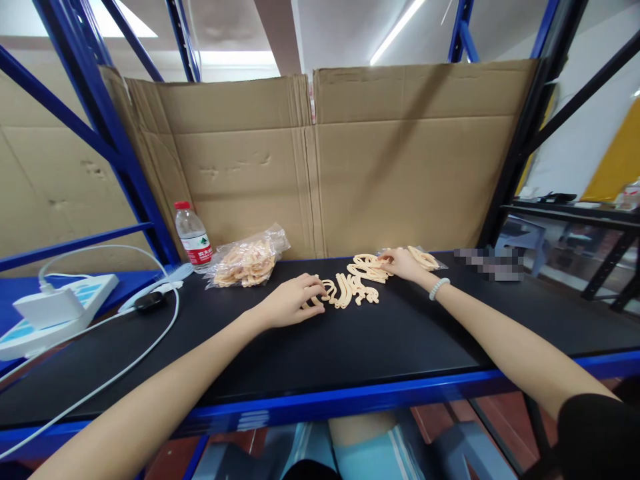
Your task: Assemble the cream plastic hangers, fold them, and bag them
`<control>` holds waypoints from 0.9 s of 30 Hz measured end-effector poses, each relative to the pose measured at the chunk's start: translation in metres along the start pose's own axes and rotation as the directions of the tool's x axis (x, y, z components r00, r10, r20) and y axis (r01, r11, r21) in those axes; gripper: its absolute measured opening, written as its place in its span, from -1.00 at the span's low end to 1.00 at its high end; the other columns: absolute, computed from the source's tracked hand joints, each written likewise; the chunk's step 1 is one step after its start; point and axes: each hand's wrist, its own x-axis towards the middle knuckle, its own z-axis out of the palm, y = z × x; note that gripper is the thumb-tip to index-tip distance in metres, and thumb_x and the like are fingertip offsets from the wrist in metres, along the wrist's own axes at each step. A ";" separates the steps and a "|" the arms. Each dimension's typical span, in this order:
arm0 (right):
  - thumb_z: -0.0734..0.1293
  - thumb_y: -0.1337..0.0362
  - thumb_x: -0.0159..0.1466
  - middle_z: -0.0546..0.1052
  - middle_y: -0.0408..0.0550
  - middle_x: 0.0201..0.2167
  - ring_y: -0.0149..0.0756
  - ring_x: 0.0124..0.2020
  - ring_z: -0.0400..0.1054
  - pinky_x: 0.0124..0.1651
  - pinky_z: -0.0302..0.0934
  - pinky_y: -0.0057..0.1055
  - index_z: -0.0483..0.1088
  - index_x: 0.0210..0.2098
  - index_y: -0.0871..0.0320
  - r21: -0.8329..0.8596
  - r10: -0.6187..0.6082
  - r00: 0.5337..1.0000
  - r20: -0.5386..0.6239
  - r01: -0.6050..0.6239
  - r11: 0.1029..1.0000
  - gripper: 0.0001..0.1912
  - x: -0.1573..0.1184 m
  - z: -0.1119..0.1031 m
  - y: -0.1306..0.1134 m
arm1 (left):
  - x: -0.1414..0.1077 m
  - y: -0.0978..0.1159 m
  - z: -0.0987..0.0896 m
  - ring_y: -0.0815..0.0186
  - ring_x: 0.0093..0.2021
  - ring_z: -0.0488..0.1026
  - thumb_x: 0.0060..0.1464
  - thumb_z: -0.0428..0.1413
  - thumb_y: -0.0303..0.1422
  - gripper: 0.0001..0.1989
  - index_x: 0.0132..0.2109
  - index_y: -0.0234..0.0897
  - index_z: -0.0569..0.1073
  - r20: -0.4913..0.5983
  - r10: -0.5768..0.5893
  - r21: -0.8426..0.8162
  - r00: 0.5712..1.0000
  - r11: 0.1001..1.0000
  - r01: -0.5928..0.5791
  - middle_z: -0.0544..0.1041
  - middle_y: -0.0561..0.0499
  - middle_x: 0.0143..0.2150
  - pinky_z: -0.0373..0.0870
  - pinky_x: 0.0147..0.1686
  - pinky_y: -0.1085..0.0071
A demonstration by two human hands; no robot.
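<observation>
My left hand (295,301) rests near the middle of the black tabletop, its fingers curved and apart beside a curved cream piece (329,291). Whether it touches that piece is hard to tell. Just right of it lie long cream strips (344,291) and small knobbly cream pieces (365,292). My right hand (403,264), with a pale bracelet on the wrist, reaches to a pile of cream loops (367,267) farther back. Its fingers are pinched together at the pile's right side; what they hold is too small to make out. More cream loops (423,259) lie on plastic behind it.
A clear bag of cream pieces (247,261) and a red-capped bottle (194,239) stand at the back left. A white power strip (60,317) with cables (167,327) is at the left. Cardboard (400,167) walls the back; a blue edge (320,403) runs in front.
</observation>
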 end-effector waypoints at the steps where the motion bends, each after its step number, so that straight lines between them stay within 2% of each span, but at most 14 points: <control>1: 0.31 0.39 0.08 0.59 0.00 -0.39 -0.23 -0.36 0.44 -0.26 0.28 -0.38 0.53 -0.27 0.23 0.036 0.037 0.999 -0.037 -0.036 0.999 -0.77 0.000 0.001 0.000 | 0.000 0.000 0.000 0.19 0.00 0.37 0.19 0.02 -0.26 -0.77 -0.07 -0.23 0.43 -0.004 0.000 0.004 1.000 1.000 0.000 0.44 -0.11 -0.02 0.34 -0.02 0.29; 5: 0.24 0.40 0.11 0.59 0.04 -0.40 -0.24 -0.39 0.46 -0.33 0.32 -0.40 0.52 -0.26 0.26 0.220 0.189 0.964 -0.190 -0.146 0.964 -0.74 0.004 0.001 0.000 | -0.001 0.000 -0.001 0.18 0.01 0.37 0.20 0.02 -0.26 -0.77 -0.06 -0.23 0.43 -0.043 -0.012 -0.001 0.999 1.000 0.012 0.44 -0.11 -0.02 0.34 -0.01 0.27; 9: 0.18 0.35 0.16 0.57 0.15 -0.28 -0.22 -0.32 0.46 -0.28 0.35 -0.36 0.47 -0.19 0.30 0.406 0.287 0.906 -0.311 -0.147 0.902 -0.69 0.008 -0.004 -0.005 | 0.000 0.001 0.000 0.19 -0.01 0.39 0.21 0.01 -0.21 -0.74 -0.05 -0.23 0.42 -0.165 -0.086 -0.093 0.982 0.993 0.072 0.45 -0.11 -0.03 0.36 -0.02 0.25; 12: 0.18 0.30 0.19 0.55 0.14 -0.24 -0.25 -0.33 0.45 -0.27 0.36 -0.34 0.44 -0.16 0.30 0.507 0.310 0.889 -0.337 -0.106 0.856 -0.68 0.009 -0.008 -0.018 | 0.003 0.004 0.002 0.22 -0.08 0.43 0.19 0.02 -0.21 -0.74 -0.04 -0.23 0.40 -0.250 -0.210 -0.263 0.945 0.954 0.142 0.48 -0.08 -0.09 0.40 -0.07 0.25; 14: 0.21 0.29 0.18 0.55 0.10 -0.24 -0.29 -0.32 0.45 -0.25 0.35 -0.37 0.43 -0.17 0.27 0.586 0.299 0.903 -0.309 -0.067 0.808 -0.71 0.007 -0.008 -0.033 | 0.006 0.008 0.003 0.23 -0.15 0.47 0.16 0.05 -0.20 -0.69 -0.02 -0.26 0.38 -0.246 -0.346 -0.433 0.906 0.875 0.217 0.48 -0.10 -0.09 0.45 -0.18 0.28; 16: 0.26 0.28 0.16 0.54 0.04 -0.28 -0.32 -0.32 0.43 -0.24 0.34 -0.38 0.43 -0.18 0.24 0.720 0.253 0.944 -0.210 -0.025 0.693 -0.74 0.002 -0.006 -0.051 | 0.010 0.014 0.004 0.26 -0.24 0.50 0.11 0.09 -0.16 -0.60 0.03 -0.28 0.34 -0.179 -0.488 -0.627 0.854 0.725 0.283 0.47 -0.14 -0.05 0.47 -0.31 0.32; 18: 0.31 0.27 0.14 0.53 -0.02 -0.31 -0.35 -0.32 0.42 -0.22 0.33 -0.39 0.43 -0.19 0.21 0.845 0.141 0.987 -0.073 -0.013 0.534 -0.75 -0.005 -0.001 -0.072 | 0.013 0.022 0.005 0.29 -0.34 0.52 0.07 0.13 -0.12 -0.50 0.08 -0.28 0.28 -0.055 -0.577 -0.797 0.815 0.517 0.312 0.43 -0.20 0.02 0.47 -0.40 0.35; 19: 0.33 0.27 0.14 0.52 -0.04 -0.32 -0.36 -0.32 0.41 -0.22 0.32 -0.40 0.43 -0.18 0.19 0.877 0.072 0.997 -0.018 -0.019 0.481 -0.75 -0.009 0.002 -0.083 | 0.014 0.025 0.005 0.31 -0.38 0.52 0.04 0.15 -0.11 -0.45 0.10 -0.29 0.25 0.012 -0.595 -0.854 0.803 0.411 0.318 0.42 -0.22 0.04 0.47 -0.43 0.36; 21: 0.33 0.27 0.16 0.51 -0.07 -0.29 -0.37 -0.30 0.41 -0.22 0.31 -0.41 0.42 -0.14 0.16 0.893 -0.064 0.996 0.061 -0.026 0.449 -0.74 -0.019 0.007 -0.102 | 0.015 0.031 0.006 0.34 -0.44 0.51 0.00 0.19 -0.12 -0.38 0.14 -0.29 0.22 0.134 -0.588 -0.906 0.797 0.254 0.339 0.44 -0.22 0.01 0.46 -0.48 0.38; 23: 0.32 0.26 0.20 0.50 -0.07 -0.24 -0.37 -0.27 0.41 -0.20 0.31 -0.41 0.41 -0.10 0.14 0.890 -0.163 0.982 0.100 -0.015 0.456 -0.74 -0.028 0.009 -0.118 | 0.015 0.035 0.008 0.35 -0.43 0.50 -0.04 0.23 -0.16 -0.39 0.11 -0.31 0.27 0.209 -0.531 -0.906 0.821 0.210 0.367 0.51 -0.15 -0.11 0.45 -0.48 0.41; 25: 0.30 0.26 0.23 0.50 -0.05 -0.21 -0.36 -0.23 0.42 -0.18 0.32 -0.40 0.39 -0.08 0.14 0.886 -0.205 0.974 0.100 0.006 0.463 -0.74 -0.036 0.010 -0.130 | 0.014 0.037 0.010 0.34 -0.40 0.49 -0.07 0.27 -0.22 -0.51 -0.01 -0.34 0.39 0.247 -0.445 -0.894 0.861 0.238 0.380 0.54 -0.06 -0.26 0.43 -0.47 0.47; 27: 0.31 0.26 0.24 0.50 -0.03 -0.18 -0.35 -0.21 0.42 -0.15 0.32 -0.38 0.38 -0.07 0.15 0.887 -0.207 0.975 0.083 0.022 0.460 -0.74 -0.040 0.009 -0.137 | 0.013 0.038 0.011 0.35 -0.42 0.48 -0.11 0.29 -0.25 -0.64 -0.19 -0.35 0.46 0.293 -0.381 -0.874 0.877 0.266 0.407 0.53 0.00 -0.38 0.41 -0.47 0.49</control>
